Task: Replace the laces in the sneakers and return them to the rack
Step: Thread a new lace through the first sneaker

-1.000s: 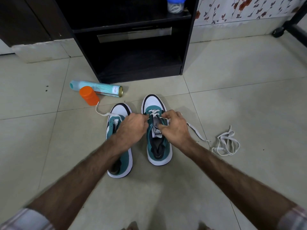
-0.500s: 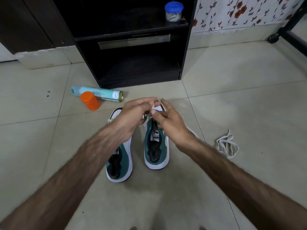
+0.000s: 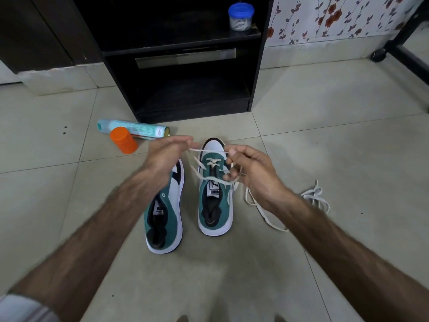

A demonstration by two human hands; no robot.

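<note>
Both hands are up off the right sneaker (image 3: 214, 196) now; left hand (image 3: 166, 156) and right hand (image 3: 253, 173) each pinch the white lace (image 3: 204, 150), drawing slack through the low eyelets; more rows remain.

Two sneakers (image 3: 214, 189) low in the middle of the frame are teal and white with black insides — their lace (image 3: 209, 162) is off-white. Upper left of them lie an orange cap (image 3: 123, 140) and a pale turquoise spray can (image 3: 137, 130); the rack (image 3: 185, 54) at the top is black, the jar (image 3: 240, 16) on it blue-lidded. The wallpaper (image 3: 336, 17) at upper right is white with red flowers and dark leaves — the floor tiles (image 3: 336, 140) are pale greenish-grey.

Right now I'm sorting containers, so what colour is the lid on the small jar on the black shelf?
Blue, on the jar, clearest in the head view.
</note>
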